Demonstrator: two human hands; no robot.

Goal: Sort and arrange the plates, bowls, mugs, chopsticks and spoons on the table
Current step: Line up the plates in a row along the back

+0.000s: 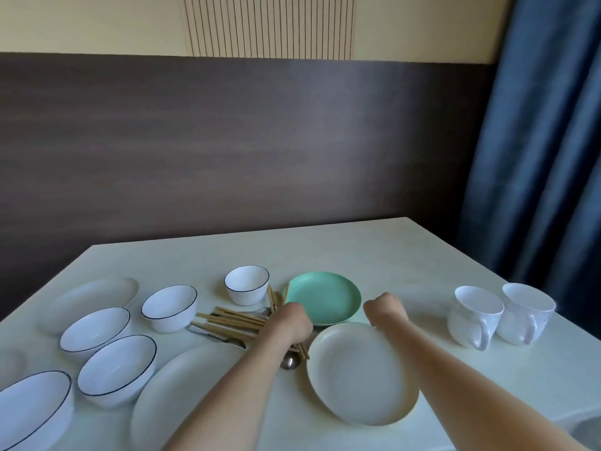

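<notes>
My right hand (385, 309) grips the far rim of a cream plate (361, 374), which tilts up off the table. My left hand (289, 322) reaches down into a loose pile of wooden chopsticks (234, 319); its fingers are hidden, so its hold is unclear. Metal spoons (290, 362) lie under and beside the pile. A green plate (325, 296) sits just beyond both hands. Several white bowls with dark rims (169, 307) (247, 284) (94, 328) (117, 367) stand to the left. Two white mugs (476, 315) (527, 312) stand at the right.
Another cream plate (182, 385) lies near the front, and an oval cream plate (94, 299) at the far left. A large dark-rimmed bowl (32, 408) sits at the front left corner. The pale table (357, 249) ends at a dark wall panel; a blue curtain (540, 141) hangs on the right.
</notes>
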